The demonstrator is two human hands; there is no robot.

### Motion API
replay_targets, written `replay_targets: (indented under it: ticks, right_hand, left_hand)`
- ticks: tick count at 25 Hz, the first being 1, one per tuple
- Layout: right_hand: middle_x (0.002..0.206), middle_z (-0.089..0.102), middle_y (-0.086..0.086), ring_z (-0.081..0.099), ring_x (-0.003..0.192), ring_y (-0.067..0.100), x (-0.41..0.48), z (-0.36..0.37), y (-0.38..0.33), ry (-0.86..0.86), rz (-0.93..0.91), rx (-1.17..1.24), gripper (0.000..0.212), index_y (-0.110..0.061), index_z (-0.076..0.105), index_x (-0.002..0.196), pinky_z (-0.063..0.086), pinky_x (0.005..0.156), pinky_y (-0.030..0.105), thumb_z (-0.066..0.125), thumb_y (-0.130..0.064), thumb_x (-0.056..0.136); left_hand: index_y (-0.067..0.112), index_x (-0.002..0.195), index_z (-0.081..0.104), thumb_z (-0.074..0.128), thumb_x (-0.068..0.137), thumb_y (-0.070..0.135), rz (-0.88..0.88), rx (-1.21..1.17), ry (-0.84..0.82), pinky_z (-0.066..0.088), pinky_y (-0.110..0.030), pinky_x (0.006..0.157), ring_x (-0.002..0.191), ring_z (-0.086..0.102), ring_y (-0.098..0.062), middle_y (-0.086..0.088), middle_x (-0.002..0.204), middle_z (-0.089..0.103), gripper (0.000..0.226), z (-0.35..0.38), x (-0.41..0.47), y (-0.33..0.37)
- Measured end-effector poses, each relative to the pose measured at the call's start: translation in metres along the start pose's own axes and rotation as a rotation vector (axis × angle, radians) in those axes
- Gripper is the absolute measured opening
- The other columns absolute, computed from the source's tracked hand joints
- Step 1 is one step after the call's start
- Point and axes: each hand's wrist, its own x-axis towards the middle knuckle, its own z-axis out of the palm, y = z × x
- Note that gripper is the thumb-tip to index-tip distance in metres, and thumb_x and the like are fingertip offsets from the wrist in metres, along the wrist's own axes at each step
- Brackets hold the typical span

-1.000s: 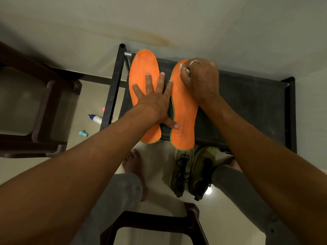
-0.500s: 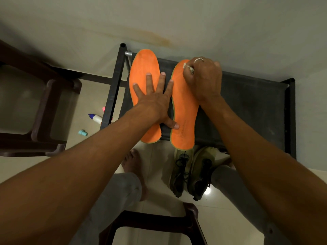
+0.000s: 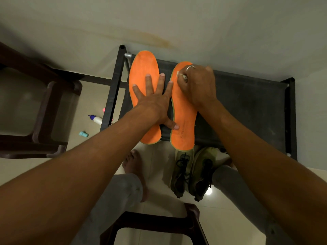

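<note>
Two orange insoles lie side by side on a black rack top (image 3: 247, 106). My left hand (image 3: 155, 101) lies flat with fingers spread, pressing on both: fingers on the left insole (image 3: 143, 68), thumb on the right insole (image 3: 184, 121). My right hand (image 3: 198, 84) is curled over the toe end of the right insole and pinches a small whitish object (image 3: 182, 76) against it; what the object is cannot be made out. A ring shows on one finger.
A pair of olive shoes (image 3: 192, 172) stands on the floor under the rack's front edge, between my bare feet. A white glue bottle (image 3: 96, 119) and a small teal cap (image 3: 83, 134) lie on the floor at left. Dark brown chairs (image 3: 44, 110) stand left and below.
My right hand has shifted a little at the toe of the right insole with the small whitish object. My left hand stays pressed flat on both insoles.
</note>
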Motion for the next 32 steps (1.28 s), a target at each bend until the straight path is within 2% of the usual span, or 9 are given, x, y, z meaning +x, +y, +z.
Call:
replay_targets:
  ticks: [4, 7, 11, 15, 17, 22, 25, 28, 32]
  right_hand:
    - [0.079, 0.065, 0.003, 0.060, 0.077, 0.024, 0.005, -0.009, 0.014, -0.023, 0.098, 0.004, 0.029, -0.016, 0.063, 0.078, 0.041, 0.084, 0.039, 0.044, -0.031, 0.094]
    - [0.071, 0.059, 0.004, 0.059, 0.071, 0.027, -0.002, -0.012, 0.011, -0.072, 0.071, -0.007, 0.028, -0.014, 0.059, 0.072, 0.043, 0.076, 0.040, 0.044, -0.027, 0.092]
    - [0.080, 0.067, 0.010, 0.062, 0.074, 0.030, -0.008, -0.019, 0.018, -0.074, 0.106, 0.001, 0.026, -0.011, 0.064, 0.078, 0.044, 0.073, 0.040, 0.050, -0.028, 0.093]
    - [0.072, 0.061, 0.007, 0.060, 0.069, 0.029, -0.015, -0.021, 0.017, -0.126, 0.144, 0.005, 0.023, -0.009, 0.059, 0.074, 0.048, 0.067, 0.039, 0.053, -0.026, 0.089]
    - [0.076, 0.065, 0.010, 0.061, 0.070, 0.029, -0.015, -0.022, 0.015, -0.142, 0.157, 0.009, 0.023, -0.008, 0.063, 0.077, 0.051, 0.067, 0.041, 0.054, -0.027, 0.088]
    - [0.090, 0.070, 0.011, 0.064, 0.082, 0.027, -0.008, -0.024, 0.014, -0.046, 0.111, 0.107, 0.026, -0.008, 0.071, 0.093, 0.048, 0.074, 0.037, 0.053, -0.027, 0.095]
    - [0.077, 0.067, 0.009, 0.062, 0.070, 0.025, -0.007, -0.024, 0.012, -0.226, 0.138, 0.064, 0.023, -0.008, 0.067, 0.079, 0.053, 0.067, 0.038, 0.055, -0.026, 0.088]
    - [0.073, 0.069, 0.007, 0.065, 0.066, 0.024, 0.002, -0.032, 0.013, -0.447, 0.136, 0.098, 0.019, -0.010, 0.070, 0.075, 0.058, 0.069, 0.041, 0.061, -0.025, 0.084]
    - [0.086, 0.072, 0.009, 0.064, 0.076, 0.023, 0.006, -0.031, 0.000, -0.241, 0.116, 0.163, 0.022, -0.009, 0.073, 0.088, 0.053, 0.070, 0.038, 0.055, -0.022, 0.089]
  left_hand:
    - [0.027, 0.154, -0.026, 0.075, 0.049, 0.082, 0.001, -0.012, -0.001, -0.004, -0.079, 0.107, 0.142, -0.034, -0.045, -0.003, 0.156, -0.041, 0.155, 0.000, 0.001, -0.001]
    - [0.027, 0.154, -0.026, 0.075, 0.049, 0.082, -0.001, -0.004, -0.004, -0.003, -0.079, 0.107, 0.142, -0.033, -0.045, -0.004, 0.156, -0.041, 0.155, 0.000, 0.001, 0.000]
    - [0.027, 0.154, -0.026, 0.075, 0.049, 0.082, 0.002, -0.016, 0.001, -0.002, -0.079, 0.107, 0.142, -0.033, -0.045, -0.004, 0.157, -0.040, 0.155, 0.000, 0.001, -0.001]
    - [0.027, 0.154, -0.026, 0.076, 0.050, 0.082, 0.004, -0.018, -0.001, -0.003, -0.079, 0.107, 0.142, -0.034, -0.044, -0.003, 0.156, -0.041, 0.155, 0.000, 0.000, -0.001]
    - [0.027, 0.153, -0.026, 0.075, 0.050, 0.082, 0.004, -0.018, -0.001, -0.003, -0.079, 0.107, 0.142, -0.034, -0.045, -0.004, 0.156, -0.041, 0.155, 0.000, 0.001, -0.001]
    - [0.027, 0.154, -0.026, 0.076, 0.050, 0.081, 0.001, -0.012, 0.003, -0.003, -0.079, 0.107, 0.142, -0.033, -0.045, -0.004, 0.156, -0.041, 0.155, -0.001, 0.000, 0.000]
    - [0.027, 0.154, -0.025, 0.076, 0.050, 0.081, 0.000, -0.016, 0.003, -0.002, -0.079, 0.107, 0.143, -0.033, -0.044, -0.003, 0.157, -0.040, 0.154, 0.000, 0.000, 0.000]
    - [0.027, 0.154, -0.025, 0.076, 0.051, 0.081, -0.002, -0.002, 0.006, -0.001, -0.079, 0.108, 0.142, -0.032, -0.045, -0.004, 0.157, -0.040, 0.154, -0.001, 0.000, 0.000]
    - [0.027, 0.153, -0.026, 0.075, 0.051, 0.082, -0.005, 0.003, 0.013, -0.002, -0.079, 0.108, 0.142, -0.033, -0.045, -0.005, 0.156, -0.040, 0.154, 0.000, 0.000, -0.001]
